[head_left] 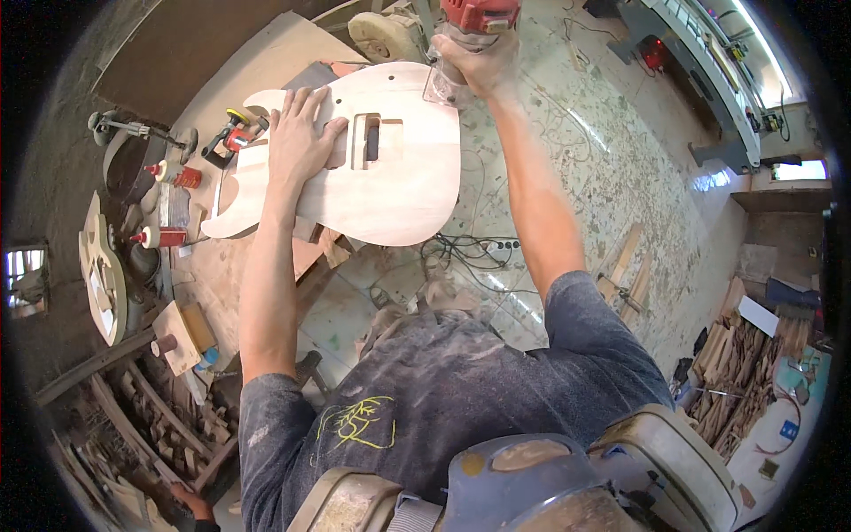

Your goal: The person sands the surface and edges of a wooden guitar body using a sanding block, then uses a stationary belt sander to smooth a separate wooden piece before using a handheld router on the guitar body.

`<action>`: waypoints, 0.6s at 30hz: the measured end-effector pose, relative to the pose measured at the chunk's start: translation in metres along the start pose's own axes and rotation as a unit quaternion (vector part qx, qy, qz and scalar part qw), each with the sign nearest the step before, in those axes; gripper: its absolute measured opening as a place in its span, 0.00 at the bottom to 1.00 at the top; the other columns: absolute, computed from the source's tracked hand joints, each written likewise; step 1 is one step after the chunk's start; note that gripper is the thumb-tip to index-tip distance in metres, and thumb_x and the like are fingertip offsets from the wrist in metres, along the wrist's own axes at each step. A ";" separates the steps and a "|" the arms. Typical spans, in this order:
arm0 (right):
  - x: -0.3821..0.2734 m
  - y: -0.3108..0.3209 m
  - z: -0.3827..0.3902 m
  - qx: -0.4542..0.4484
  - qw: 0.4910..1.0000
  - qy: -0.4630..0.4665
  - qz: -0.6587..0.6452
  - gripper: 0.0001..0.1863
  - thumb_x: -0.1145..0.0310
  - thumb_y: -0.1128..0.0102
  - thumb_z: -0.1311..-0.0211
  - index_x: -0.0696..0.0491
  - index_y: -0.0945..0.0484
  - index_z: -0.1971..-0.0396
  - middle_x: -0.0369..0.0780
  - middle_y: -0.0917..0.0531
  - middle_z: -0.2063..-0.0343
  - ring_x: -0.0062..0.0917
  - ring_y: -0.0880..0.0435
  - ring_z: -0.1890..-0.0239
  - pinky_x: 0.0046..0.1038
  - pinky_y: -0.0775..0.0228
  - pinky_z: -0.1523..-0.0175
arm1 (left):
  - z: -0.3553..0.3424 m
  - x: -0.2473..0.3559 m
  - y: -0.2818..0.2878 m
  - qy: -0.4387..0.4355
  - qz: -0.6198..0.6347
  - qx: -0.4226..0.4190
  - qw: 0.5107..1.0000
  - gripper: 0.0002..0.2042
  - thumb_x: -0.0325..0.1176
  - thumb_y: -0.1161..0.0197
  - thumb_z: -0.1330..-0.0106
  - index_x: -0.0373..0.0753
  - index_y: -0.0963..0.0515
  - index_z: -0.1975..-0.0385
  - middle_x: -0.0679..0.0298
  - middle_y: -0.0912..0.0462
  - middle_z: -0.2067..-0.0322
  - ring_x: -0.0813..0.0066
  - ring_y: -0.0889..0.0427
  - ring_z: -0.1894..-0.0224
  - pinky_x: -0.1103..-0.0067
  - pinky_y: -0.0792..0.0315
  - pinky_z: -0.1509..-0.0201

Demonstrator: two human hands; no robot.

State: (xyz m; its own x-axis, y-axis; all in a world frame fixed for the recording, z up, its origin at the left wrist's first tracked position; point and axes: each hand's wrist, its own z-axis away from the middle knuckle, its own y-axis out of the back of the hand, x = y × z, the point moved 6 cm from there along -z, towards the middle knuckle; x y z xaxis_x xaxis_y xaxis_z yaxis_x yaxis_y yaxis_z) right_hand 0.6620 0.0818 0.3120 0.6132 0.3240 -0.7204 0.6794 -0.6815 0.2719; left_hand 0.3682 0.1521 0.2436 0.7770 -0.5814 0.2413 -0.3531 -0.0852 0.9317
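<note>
A pale wooden electric guitar body (403, 199), with cut-out pockets near its middle, lies flat on the bench. My left hand (304, 142) rests palm down on its upper left part, fingers stretched out. At the far right edge of the body, my right hand (486, 64) is wrapped round a red handheld router (480, 12). The router's clear base sits at the wood's edge; its bit is hidden, and the top of the tool runs out of view. Left of the body lies a small red and black power tool (238, 138) with a yellow disc.
Two red-capped glue bottles (177, 174) stand on the left. Another guitar-shaped piece (105, 275) leans farther left. Black cables and a power strip (502, 244) trail over the dusty floor. Wood scraps (731, 377) are piled at right. A co-worker's hand (191, 502) shows at lower left.
</note>
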 end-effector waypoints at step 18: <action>-0.063 0.030 0.075 0.094 0.995 -0.030 0.007 0.21 0.62 0.19 0.56 0.56 0.17 0.64 0.38 0.12 0.68 0.25 0.14 0.67 0.30 0.22 0.56 | 0.000 -0.003 -0.001 0.000 -0.004 0.033 0.999 0.30 0.53 0.37 0.34 0.48 0.28 0.34 0.58 0.30 0.33 0.51 0.39 0.26 0.49 0.48 0.24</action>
State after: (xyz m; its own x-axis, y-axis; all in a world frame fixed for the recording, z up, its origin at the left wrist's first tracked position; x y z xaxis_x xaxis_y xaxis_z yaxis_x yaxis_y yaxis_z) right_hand 0.6139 -0.0084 0.3180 0.5935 0.2780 -0.7553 0.5796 -0.7987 0.1615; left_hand 0.3662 0.1543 0.2421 0.7799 -0.5804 0.2341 -0.3804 -0.1427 0.9137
